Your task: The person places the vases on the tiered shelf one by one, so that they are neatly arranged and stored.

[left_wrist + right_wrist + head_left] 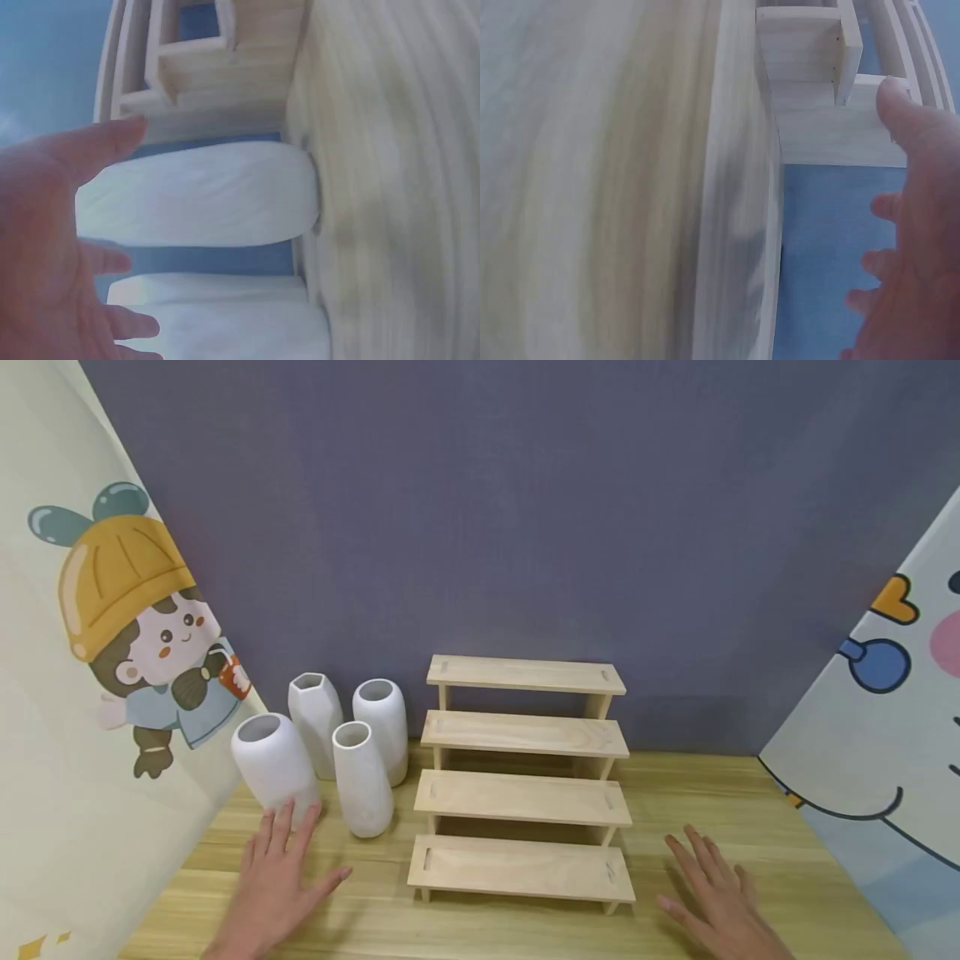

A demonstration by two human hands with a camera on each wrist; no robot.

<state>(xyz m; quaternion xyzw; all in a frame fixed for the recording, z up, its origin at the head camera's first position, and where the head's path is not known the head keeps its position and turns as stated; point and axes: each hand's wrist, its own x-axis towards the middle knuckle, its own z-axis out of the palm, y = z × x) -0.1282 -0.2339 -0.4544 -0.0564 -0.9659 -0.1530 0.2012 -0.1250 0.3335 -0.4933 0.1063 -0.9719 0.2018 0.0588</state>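
My left hand hovers with spread, straight fingers in front of a wide white vase; in the head view its fingertips overlap the vase's base, and I cannot tell whether they touch. Beside that vase stand a faceted white vase, a slender one and a rounded one, all upright. The left wrist view shows a white vase beyond the thumb. A stepped wooden display rack stands to their right. My right hand, fingers extended and holding nothing, is right of the rack.
Everything stands on a wood-grain tabletop. A dark grey-blue cloth backdrop hangs behind. Cartoon-printed panels flank the table at left and right.
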